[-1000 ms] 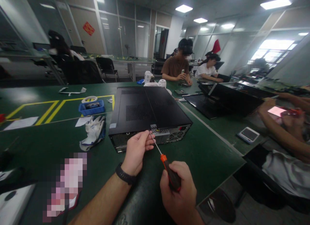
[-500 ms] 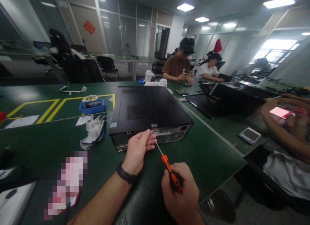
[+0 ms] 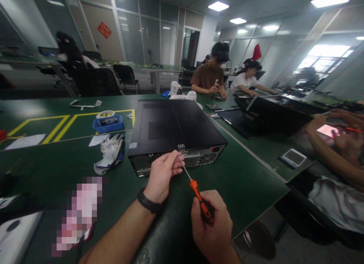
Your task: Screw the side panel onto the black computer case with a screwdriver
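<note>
A black desktop computer case lies flat on the green table, its rear panel with a fan grille turned towards me. My right hand is wrapped round the orange and black handle of a screwdriver. The metal shaft slants up and left to the rear edge of the case. There, my left hand has thumb and index finger pinched right by the screwdriver's tip. Whatever is between these fingertips is too small to make out. The other left fingers curl loosely in front of the rear panel.
Work gloves and a blue bin with a tape roll lie left of the case. To the right are a white-framed device and another opened black case. A co-worker's arms reach in at the right edge.
Both hands and the screwdriver stay almost where they were; the right hand has shifted very slightly. In the background, a person in white has stretched an arm towards the other black case.
</note>
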Motion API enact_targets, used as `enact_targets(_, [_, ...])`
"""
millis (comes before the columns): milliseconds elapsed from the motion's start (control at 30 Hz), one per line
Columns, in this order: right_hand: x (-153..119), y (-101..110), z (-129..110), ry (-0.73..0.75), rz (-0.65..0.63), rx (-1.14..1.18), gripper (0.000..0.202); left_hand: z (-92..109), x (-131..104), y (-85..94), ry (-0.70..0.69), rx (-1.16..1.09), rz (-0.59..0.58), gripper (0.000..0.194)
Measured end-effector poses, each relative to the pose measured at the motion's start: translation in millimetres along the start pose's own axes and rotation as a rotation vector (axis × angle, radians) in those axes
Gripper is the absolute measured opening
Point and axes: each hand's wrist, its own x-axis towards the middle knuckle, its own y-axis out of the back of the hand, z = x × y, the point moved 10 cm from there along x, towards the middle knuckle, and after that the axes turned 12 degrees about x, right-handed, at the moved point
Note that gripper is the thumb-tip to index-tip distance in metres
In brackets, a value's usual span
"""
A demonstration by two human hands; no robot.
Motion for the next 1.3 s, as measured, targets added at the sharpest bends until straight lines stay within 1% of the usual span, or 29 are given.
enact_targets(200, [1.8,-2.8,-1.1,0.003,-0.041,0.057,0.029,-2.8,2.8,-1.9,-0.004,-0.004,-0.025,0.023])
enact_targets(533, [-1.4,-2.3,1.2,-0.016,-0.055,0.044,0.031,-1.2,0.9,-4.5,0.001,-0.011,-0.04,0.024])
enact_targets(733, [-0.3,-0.3,0.5,0.002,-0.016,-0.019,0.027,0.3,-0.2,-5.7,0.001,-0.003,-0.038,0.023])
enact_targets(867, [-1.3,1.1,4.7,-0.046,-0.002,-0.119,0.019,1.0,-0.2,-4.9,-0.003,0.001,-0.033,0.022])
enact_targets(967, [-3.3,1.1,4.4,-0.047,-0.001,-0.158,0.016,1.4,0.5,-4.6,-0.007,0.004,-0.037,0.021])
enact_targets(1300, [-6.3,0.2,1.7,-0.02,-0.03,-0.126,0.02,0.1,-1.8,-8.5,-0.003,0.01,-0.068,0.021])
